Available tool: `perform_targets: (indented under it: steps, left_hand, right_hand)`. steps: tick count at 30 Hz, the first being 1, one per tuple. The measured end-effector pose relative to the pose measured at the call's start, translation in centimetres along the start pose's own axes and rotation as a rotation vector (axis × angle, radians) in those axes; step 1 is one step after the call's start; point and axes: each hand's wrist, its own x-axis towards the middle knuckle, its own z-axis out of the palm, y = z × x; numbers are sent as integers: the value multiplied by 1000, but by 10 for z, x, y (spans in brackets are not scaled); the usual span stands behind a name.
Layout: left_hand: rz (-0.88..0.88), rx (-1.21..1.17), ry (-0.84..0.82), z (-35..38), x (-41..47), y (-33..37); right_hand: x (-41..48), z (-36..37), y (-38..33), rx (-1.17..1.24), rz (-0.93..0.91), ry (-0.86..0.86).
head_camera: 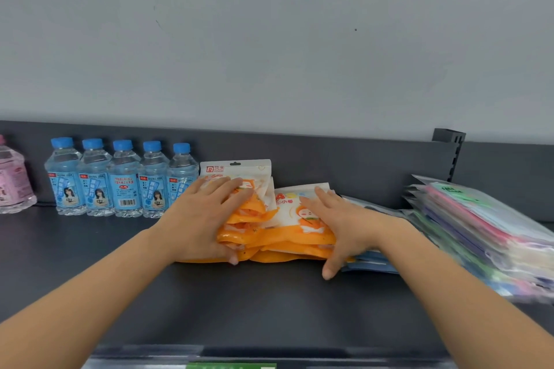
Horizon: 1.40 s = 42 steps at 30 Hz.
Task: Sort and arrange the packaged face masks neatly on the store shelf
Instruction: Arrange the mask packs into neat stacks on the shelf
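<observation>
Two overlapping piles of orange-and-white packaged face masks [269,237] lie on the dark shelf [269,302]. My left hand [201,219] rests flat on the left pile, thumb hooked under its front edge. My right hand [341,228] presses on the right pile, thumb down at the shelf in front. One white pack [236,169] stands up behind the left pile. Under the right pile, blue packs [374,263] stick out. A tall stack of clear, multicoloured mask packs [485,234] sits at the right.
A row of blue-capped water bottles [120,183] stands at the back left, touching the left pile's side. A pink bottle [12,183] is at the far left edge. A black shelf bracket [449,153] rises at the back right. A grey wall is behind.
</observation>
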Motion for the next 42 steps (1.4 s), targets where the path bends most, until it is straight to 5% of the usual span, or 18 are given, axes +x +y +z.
perform_targets:
  steps: [4, 10, 14, 19, 22, 27, 32, 37, 42]
  left_hand:
    - [-44, -166, -30, -10, -2, 3]
    - [-183, -325, -24, -32, 9, 13]
    - [-203, -324, 61, -39, 13, 19]
    - [-126, -261, 378, -41, 22, 43]
    - [-15, -351, 186, -40, 24, 51]
    - [-115, -424, -278, -40, -1, 10]
    - [-148, -354, -841, -40, -22, -19]
    - [-254, -462, -710, -26, -31, -18]
    - [-586, -556, -517, -11, -29, -26]
  right_hand:
    - [-4, -4, 3, 104, 25, -15]
    - [-2, -5, -21, 216, -50, 255]
    - [-3, -12, -42, 554, -120, 271]
    - [17, -21, -59, 1252, 156, 277]
    - [24, -21, -49, 1537, 266, 354]
    - [18, -11, -13, 1529, 458, 611]
    - [9, 6, 9, 1268, 506, 737]
    - [10, 11, 3, 968, 481, 599]
    - [12, 10, -7, 703, 431, 566]
